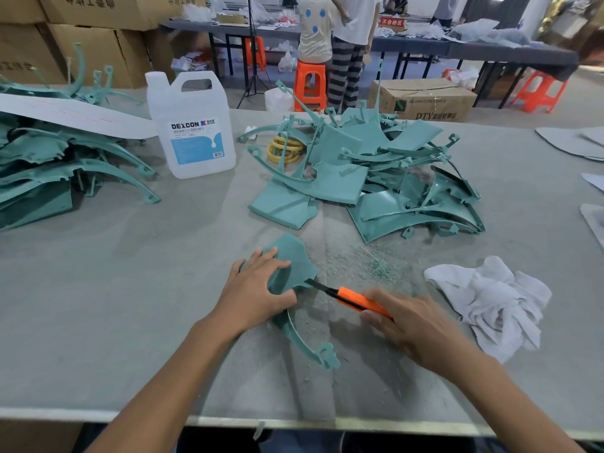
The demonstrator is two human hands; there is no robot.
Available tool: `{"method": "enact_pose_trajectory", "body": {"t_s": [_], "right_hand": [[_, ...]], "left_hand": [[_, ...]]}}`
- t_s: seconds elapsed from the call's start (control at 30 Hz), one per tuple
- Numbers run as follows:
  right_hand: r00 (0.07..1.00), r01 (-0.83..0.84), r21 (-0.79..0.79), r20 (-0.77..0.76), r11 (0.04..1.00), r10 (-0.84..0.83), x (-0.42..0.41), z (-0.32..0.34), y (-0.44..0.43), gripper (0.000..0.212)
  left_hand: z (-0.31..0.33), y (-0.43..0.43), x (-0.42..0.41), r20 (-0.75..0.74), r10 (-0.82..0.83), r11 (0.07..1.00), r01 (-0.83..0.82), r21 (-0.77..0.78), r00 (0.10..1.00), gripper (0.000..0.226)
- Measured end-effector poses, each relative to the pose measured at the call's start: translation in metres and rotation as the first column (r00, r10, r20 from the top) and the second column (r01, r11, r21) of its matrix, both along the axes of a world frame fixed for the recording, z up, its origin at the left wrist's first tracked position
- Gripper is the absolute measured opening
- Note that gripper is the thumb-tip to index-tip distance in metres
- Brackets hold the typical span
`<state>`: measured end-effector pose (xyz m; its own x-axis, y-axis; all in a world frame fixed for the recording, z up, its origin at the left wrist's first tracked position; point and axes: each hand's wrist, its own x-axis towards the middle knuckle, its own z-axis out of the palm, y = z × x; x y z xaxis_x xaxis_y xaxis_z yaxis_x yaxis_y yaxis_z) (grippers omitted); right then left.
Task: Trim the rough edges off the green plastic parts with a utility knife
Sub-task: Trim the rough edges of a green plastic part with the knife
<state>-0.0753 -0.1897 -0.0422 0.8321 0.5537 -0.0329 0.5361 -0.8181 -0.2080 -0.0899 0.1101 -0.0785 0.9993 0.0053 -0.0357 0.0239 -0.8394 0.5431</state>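
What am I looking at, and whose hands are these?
No machine here: a person works with bare hands, and the picture comes from a camera worn on their head, looking down. The left hand grips a green part on the table. The right hand holds an orange utility knife, blade at the part's edge. Behind lie a heap of green parts, another heap at left and a white jug; a white rag and green shavings lie to the right.
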Motion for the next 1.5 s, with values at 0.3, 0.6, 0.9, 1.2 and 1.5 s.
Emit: {"method": "enact_pose_trajectory", "body": {"t_s": [0.3, 0.6, 0.9, 1.2, 1.5], "right_hand": [[0.994, 0.006, 0.009, 0.112, 1.0, -0.007, -0.005, -0.01, -0.003, 0.055], [0.997, 0.073, 0.197, 0.01, 0.978, -0.076, -0.005, -0.013, 0.004, 0.047], [0.99, 0.138, 0.157, -0.043, 0.978, -0.133, 0.001, -0.008, 0.005, 0.033], [0.992, 0.116, 0.138, -0.06, 0.984, -0.108, 0.002, -0.005, 0.008, 0.041], [0.983, 0.161, 0.116, -0.113, 0.98, -0.148, -0.001, 0.001, 0.007, 0.031]], "left_hand": [[-0.002, 0.003, 0.0, 0.007, -0.018, 1.0, 0.018, -0.024, 1.0, 0.08], [-0.003, 0.004, -0.001, 0.02, -0.007, 0.999, 0.008, -0.042, 1.0, 0.078], [-0.003, 0.004, 0.0, 0.023, -0.012, 0.999, 0.013, -0.036, 1.0, 0.079], [-0.003, 0.004, -0.001, 0.028, -0.009, 0.999, 0.01, -0.04, 1.0, 0.078], [-0.003, 0.004, 0.0, 0.026, -0.005, 0.999, 0.006, -0.042, 1.0, 0.079]]}}
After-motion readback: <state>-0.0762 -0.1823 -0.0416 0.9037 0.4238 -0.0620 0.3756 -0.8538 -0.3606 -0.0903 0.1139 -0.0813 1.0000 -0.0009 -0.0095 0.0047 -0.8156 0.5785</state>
